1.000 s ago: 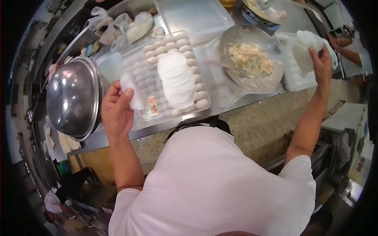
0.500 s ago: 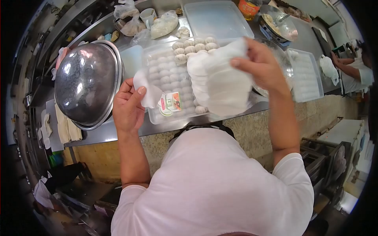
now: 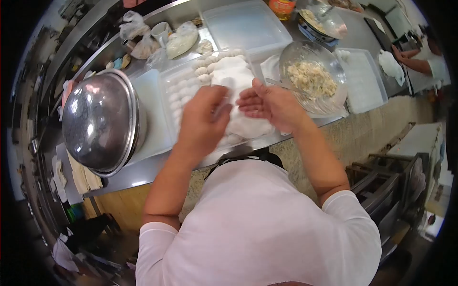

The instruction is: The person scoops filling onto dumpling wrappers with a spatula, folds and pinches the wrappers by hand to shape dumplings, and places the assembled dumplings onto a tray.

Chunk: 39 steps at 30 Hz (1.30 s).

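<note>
My left hand (image 3: 202,119) is blurred, its fingers curled over a tray (image 3: 164,78) of round, pleated white dumplings (image 3: 178,97). A pale patch shows by its fingertips, but I cannot make out whether it is held. Facing it from the right, my right hand (image 3: 273,106) is open with fingers stretched out, and nothing shows in it. Below and between the hands a white cloth-like sheet (image 3: 234,69) lies over part of the tray. Beside my right hand is a steel bowl (image 3: 287,59) of chopped yellowish filling (image 3: 310,78), with a utensil handle across its rim.
A domed metal lid (image 3: 98,121) sits at the left, beside a pale board (image 3: 153,109). Behind are plastic bags (image 3: 182,40), a mug (image 3: 161,32) and a translucent lid (image 3: 245,24). Another tray (image 3: 365,81) stands at the right, with a co-worker's arm (image 3: 415,64) beyond.
My right hand has let go of the white sheet, which now lies over the tray. Both hands have moved closer together. The thin white round piece in my left hand is no longer clearly visible.
</note>
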Each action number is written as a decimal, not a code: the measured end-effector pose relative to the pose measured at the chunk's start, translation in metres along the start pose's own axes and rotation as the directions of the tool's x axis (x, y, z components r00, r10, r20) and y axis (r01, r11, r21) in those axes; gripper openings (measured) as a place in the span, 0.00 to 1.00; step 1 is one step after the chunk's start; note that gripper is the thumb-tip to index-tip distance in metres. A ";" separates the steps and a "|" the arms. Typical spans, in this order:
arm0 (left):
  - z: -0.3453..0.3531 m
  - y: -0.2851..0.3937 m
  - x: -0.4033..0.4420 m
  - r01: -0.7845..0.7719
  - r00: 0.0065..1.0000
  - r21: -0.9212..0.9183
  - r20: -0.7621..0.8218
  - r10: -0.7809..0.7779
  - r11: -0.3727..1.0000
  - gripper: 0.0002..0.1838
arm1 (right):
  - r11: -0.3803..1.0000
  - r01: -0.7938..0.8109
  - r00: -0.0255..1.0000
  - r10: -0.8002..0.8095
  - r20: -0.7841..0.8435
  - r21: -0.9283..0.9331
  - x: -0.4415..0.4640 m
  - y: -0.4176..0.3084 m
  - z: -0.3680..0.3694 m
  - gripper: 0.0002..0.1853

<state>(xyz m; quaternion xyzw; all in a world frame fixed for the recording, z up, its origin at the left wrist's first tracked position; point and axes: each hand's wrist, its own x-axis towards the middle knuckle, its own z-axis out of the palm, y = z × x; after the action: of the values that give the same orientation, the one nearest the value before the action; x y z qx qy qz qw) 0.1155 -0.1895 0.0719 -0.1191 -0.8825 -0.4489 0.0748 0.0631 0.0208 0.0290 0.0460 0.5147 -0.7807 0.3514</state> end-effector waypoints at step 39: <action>0.193 0.025 0.129 -0.446 0.668 0.400 0.744 0.000 0.801 0.23 | 0.720 0.549 0.743 -0.189 -0.642 0.424 -0.142 0.097 -0.193 0.18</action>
<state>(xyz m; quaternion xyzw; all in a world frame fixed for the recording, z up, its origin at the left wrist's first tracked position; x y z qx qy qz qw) -0.0066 -0.0006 0.0091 -0.3687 -0.9077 -0.0792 -0.1841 0.1710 0.2313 -0.0737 0.2685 0.3231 -0.9073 -0.0179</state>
